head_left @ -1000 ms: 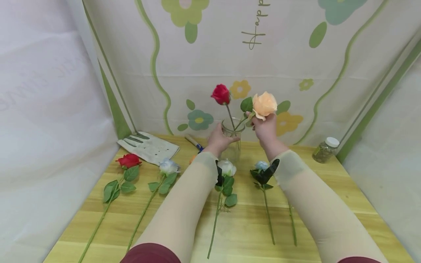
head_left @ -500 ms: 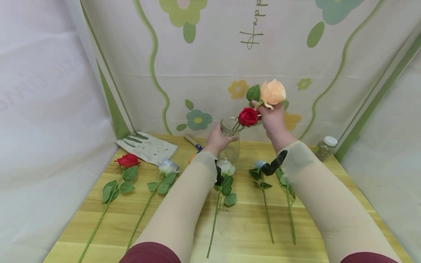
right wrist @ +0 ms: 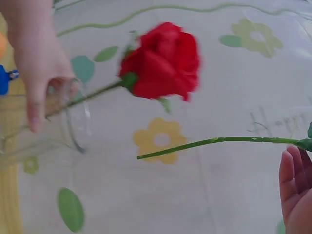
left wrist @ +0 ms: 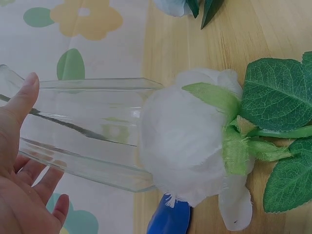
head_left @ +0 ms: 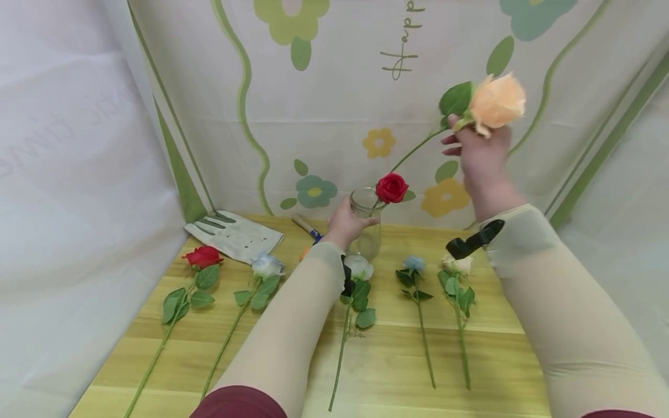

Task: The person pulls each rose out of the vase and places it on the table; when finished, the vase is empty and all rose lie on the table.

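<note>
My left hand [head_left: 347, 225] grips the clear glass vase [head_left: 370, 242] just below its rim, thumb across the front. A red rose [head_left: 392, 188] stands in the vase, its bloom leaning over the right side of the rim. Up and to the right, my right hand [head_left: 485, 159] pinches a peach rose [head_left: 499, 102] by the stem right under the bloom. In the right wrist view the cut end of that stem [right wrist: 224, 140] hangs free, outside the vase. A white rose [left wrist: 180, 136] lies on the table in front of the vase's base.
A light blue rose [head_left: 415, 263] and a cream rose [head_left: 457, 265] lie right of the white one. Leftward are another red rose [head_left: 202, 256] and a pale blue rose [head_left: 268, 265]. Behind them lie a work glove [head_left: 237, 235] and a tool with a wooden handle [head_left: 307, 226].
My right hand has lifted the peach rose up and right, drawing its stem out of the vase. The red rose in the vase has tipped over to the right. The left hand stays put.
</note>
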A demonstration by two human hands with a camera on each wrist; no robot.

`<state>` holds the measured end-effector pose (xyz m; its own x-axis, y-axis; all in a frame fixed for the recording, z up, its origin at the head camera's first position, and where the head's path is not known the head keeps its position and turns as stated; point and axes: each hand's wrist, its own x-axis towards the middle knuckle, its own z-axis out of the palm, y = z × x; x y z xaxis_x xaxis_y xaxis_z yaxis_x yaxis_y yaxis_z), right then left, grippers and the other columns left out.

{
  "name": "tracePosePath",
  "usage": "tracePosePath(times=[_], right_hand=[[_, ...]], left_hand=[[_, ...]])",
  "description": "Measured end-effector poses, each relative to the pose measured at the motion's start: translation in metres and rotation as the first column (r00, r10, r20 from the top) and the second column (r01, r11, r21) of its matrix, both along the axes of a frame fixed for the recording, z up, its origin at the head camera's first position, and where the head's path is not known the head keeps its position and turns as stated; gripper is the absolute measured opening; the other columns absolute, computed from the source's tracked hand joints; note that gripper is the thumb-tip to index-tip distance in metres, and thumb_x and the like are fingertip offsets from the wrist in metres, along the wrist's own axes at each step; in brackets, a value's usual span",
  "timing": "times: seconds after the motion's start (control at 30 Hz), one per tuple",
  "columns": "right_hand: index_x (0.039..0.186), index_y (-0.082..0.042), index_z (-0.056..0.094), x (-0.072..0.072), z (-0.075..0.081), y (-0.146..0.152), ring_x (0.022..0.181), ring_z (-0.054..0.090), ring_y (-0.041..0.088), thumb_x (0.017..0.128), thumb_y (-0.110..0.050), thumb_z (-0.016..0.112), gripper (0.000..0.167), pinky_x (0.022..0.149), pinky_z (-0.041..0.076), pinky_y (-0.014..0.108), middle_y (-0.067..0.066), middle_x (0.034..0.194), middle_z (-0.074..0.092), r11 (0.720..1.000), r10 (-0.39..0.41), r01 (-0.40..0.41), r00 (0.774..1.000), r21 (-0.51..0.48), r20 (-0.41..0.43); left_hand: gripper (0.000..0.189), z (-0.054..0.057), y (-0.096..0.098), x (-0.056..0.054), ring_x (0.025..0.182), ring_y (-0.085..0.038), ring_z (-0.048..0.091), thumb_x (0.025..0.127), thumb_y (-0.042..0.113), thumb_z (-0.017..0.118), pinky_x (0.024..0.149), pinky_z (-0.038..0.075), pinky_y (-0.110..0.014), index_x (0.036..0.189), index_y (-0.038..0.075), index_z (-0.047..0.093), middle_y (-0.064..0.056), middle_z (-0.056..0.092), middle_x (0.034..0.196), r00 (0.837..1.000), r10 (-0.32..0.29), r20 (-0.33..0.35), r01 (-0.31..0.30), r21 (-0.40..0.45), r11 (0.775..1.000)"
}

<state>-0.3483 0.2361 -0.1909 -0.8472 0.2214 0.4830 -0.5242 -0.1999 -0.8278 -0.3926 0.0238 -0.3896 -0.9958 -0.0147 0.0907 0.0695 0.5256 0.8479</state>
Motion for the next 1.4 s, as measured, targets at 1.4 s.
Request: tracePosePath(times=[1.4], right_hand=[[0.086, 0.001, 0.057, 0.045, -0.202, 0.224, 0.063, 0.06, 0.018, 0.104, -0.027, 0.052, 0.034, 0.059, 0.056, 0.036, 0.006, 0.072, 0.056, 0.553, -0.263, -0.381, 0.764, 0.741, 0.589]], left_hand=[[0.087, -0.006, -0.006, -0.008, 0.129, -0.025, 0.046, 0.077, 0.047, 0.084, 0.109, 0.022, -0.051, 0.147, 0.024, 0.038, 0.001, 0.055, 0.136, 1.0, -0.01, -0.004, 0.01, 0.03, 1.0]])
